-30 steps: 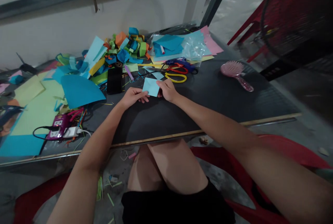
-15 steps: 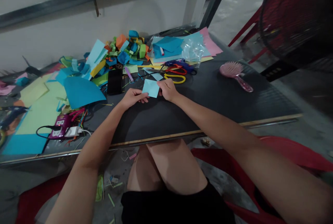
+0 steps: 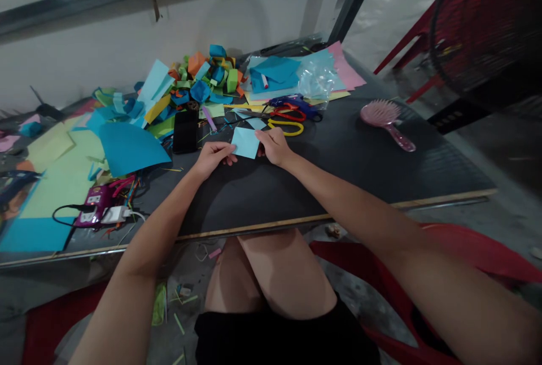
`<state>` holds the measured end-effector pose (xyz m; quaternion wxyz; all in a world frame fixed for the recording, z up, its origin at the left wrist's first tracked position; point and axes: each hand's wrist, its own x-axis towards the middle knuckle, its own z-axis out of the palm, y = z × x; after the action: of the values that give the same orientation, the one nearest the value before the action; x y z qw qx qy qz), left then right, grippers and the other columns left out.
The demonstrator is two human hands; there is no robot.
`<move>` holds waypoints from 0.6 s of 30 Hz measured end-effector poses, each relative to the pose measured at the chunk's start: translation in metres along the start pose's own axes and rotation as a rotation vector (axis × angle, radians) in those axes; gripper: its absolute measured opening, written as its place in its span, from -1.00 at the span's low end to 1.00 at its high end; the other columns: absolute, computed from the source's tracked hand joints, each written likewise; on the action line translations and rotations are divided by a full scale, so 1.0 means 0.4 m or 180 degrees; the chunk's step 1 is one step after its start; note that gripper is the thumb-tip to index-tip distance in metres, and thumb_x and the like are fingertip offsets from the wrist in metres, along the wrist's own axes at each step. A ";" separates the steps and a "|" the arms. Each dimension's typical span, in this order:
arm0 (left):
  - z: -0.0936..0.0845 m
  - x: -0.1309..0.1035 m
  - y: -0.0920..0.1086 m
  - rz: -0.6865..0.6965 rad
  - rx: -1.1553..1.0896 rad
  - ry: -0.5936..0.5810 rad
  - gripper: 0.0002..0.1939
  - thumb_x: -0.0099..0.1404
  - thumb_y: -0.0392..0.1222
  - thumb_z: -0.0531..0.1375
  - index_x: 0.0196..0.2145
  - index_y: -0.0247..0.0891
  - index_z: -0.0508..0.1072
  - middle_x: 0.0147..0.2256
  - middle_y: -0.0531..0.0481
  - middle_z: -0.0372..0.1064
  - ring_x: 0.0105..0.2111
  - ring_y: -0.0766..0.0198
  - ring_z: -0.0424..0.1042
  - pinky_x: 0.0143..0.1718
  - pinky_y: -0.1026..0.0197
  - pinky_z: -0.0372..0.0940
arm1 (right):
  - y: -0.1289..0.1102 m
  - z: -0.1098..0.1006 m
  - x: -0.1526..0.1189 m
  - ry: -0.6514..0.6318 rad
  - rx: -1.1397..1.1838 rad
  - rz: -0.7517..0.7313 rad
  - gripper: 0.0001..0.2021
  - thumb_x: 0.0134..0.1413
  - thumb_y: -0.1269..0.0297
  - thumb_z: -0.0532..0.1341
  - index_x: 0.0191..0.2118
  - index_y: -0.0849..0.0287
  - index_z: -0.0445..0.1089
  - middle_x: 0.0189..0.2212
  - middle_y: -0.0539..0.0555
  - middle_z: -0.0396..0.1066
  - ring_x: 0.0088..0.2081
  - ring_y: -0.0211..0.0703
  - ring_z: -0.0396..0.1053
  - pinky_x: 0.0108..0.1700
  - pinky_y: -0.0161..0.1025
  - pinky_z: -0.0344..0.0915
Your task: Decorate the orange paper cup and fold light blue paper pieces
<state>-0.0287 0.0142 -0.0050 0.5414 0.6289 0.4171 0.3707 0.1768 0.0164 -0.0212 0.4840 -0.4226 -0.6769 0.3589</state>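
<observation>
A small light blue paper square (image 3: pixel 245 143) is held up over the dark table between my two hands. My right hand (image 3: pixel 273 145) pinches its right edge, the thumb on the front face. At the left edge, my left hand (image 3: pixel 216 158) has its thumb and fingers closed on the lower left corner. Just behind the paper lie scissors with yellow handles (image 3: pixel 288 126), a red-handled pair (image 3: pixel 290 111) and a blue glue gun (image 3: pixel 300 106). A black phone (image 3: pixel 185 131) rests left of the paper, beside a purple marker (image 3: pixel 209 118).
Folded colored paper pieces (image 3: pixel 200 91) are heaped at the back. Left are a large blue sheet (image 3: pixel 131 149) and a purple power strip (image 3: pixel 94 205). A pink hairbrush (image 3: pixel 386 118) lies right, with a fan (image 3: pixel 486 31) beyond. The table's front edge (image 3: pixel 254 226) crosses above my legs.
My left hand has shifted slightly left along the paper, its thumb now nearer the paper's left edge. My right hand keeps its hold. The view has shifted a little.
</observation>
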 end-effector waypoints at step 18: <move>0.024 -0.005 -0.006 0.0358 -0.0018 0.0785 -0.54 0.16 0.18 0.27 -0.59 -0.30 0.45 -0.67 0.06 0.34 -0.70 0.49 0.20 -0.64 0.37 0.09 | -0.028 0.005 0.020 0.0166 0.1335 0.0677 -0.61 -0.08 -0.07 0.34 -0.53 0.16 0.30 -0.82 -0.19 0.10 -0.77 -0.45 0.00 -0.70 -0.42 -0.01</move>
<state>-0.0210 0.0088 -0.0088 0.4662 0.5994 0.4435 0.4761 0.1710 0.0193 -0.0089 0.5380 -0.3908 -0.5265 0.5297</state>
